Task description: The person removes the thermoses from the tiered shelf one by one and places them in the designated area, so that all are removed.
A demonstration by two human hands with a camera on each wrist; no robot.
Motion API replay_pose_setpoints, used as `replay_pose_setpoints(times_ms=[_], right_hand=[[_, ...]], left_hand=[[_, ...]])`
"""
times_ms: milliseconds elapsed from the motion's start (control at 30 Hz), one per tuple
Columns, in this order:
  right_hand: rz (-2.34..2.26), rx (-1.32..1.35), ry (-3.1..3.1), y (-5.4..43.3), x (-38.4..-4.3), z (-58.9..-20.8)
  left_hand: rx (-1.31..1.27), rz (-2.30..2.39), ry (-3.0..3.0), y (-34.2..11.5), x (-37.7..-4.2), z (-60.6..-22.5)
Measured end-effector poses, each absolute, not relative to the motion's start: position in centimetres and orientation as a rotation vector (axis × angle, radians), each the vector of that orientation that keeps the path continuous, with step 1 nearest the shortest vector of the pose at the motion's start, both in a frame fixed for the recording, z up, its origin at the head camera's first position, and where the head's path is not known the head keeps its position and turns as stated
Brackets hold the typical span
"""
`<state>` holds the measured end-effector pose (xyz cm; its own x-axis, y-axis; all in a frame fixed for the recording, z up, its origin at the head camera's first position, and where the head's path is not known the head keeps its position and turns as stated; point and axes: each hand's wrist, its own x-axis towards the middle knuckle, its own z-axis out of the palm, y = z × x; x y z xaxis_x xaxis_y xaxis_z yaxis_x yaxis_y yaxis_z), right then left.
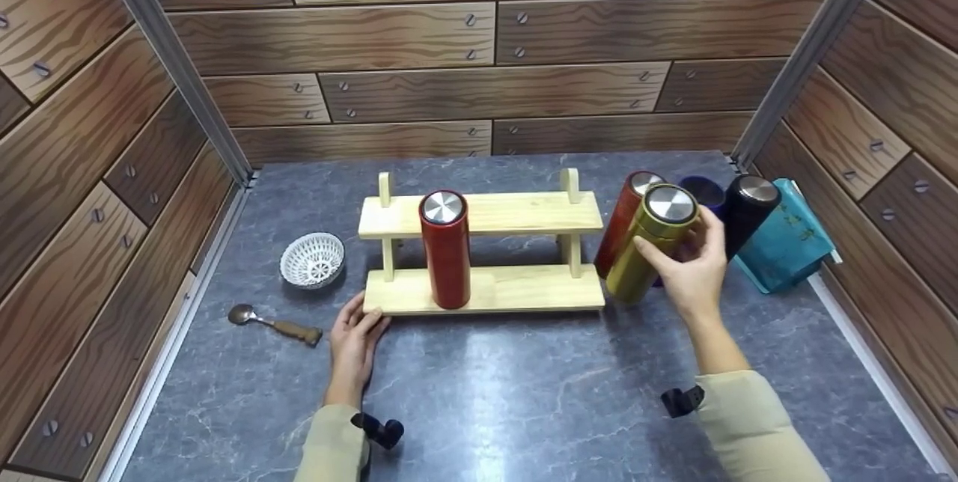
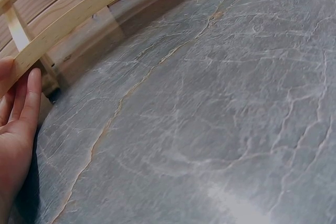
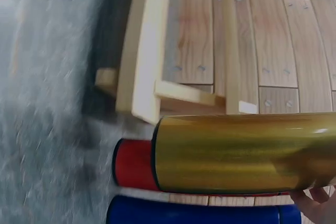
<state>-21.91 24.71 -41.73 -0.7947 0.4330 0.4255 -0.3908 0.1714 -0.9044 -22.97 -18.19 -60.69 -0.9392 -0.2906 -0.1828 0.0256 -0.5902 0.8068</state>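
Note:
My right hand (image 1: 694, 266) grips a gold thermos flask (image 1: 636, 261) with a steel lid near its top, thumb on the near side. In the right wrist view this flask (image 3: 231, 153) hangs in front of a red flask (image 3: 134, 163), beside the shelf's right end. At the left, my left hand (image 1: 352, 343) pinches the front corner of a two-tier wooden shelf (image 1: 531, 289), thumb above and fingers below the lower board, as the left wrist view also shows. One red thermos flask (image 1: 450, 265) stands upright on that lower board, left of its middle.
Right of the shelf stand another red flask (image 1: 620, 224), a blue flask (image 1: 702, 190) and a black flask (image 1: 748, 212), with a teal pouch (image 1: 789, 242) beside them. To the left lie a patterned bowl (image 1: 313, 260) and a wooden-handled spoon (image 1: 288, 328). Wood-patterned walls enclose the table.

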Motion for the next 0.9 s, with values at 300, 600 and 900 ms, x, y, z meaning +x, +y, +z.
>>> replay_pose_setpoints(times_ms=[300,600,900], right_hand=[[1.654,-0.106,-1.857,25.7,-22.2,-43.3],[1.638,-0.150,-1.862,25.9,-22.1,-45.2],[1.609,-0.163,-1.876,25.8,-22.5,-46.5]], left_hand=[[0.450,-2.617,-1.304,-18.3,-22.8,-60.7],[0.429,-2.607,-1.322,-18.1,-22.8,-60.7],[0.357,-2.619,-1.262,-18.1,-22.8,-60.8]])
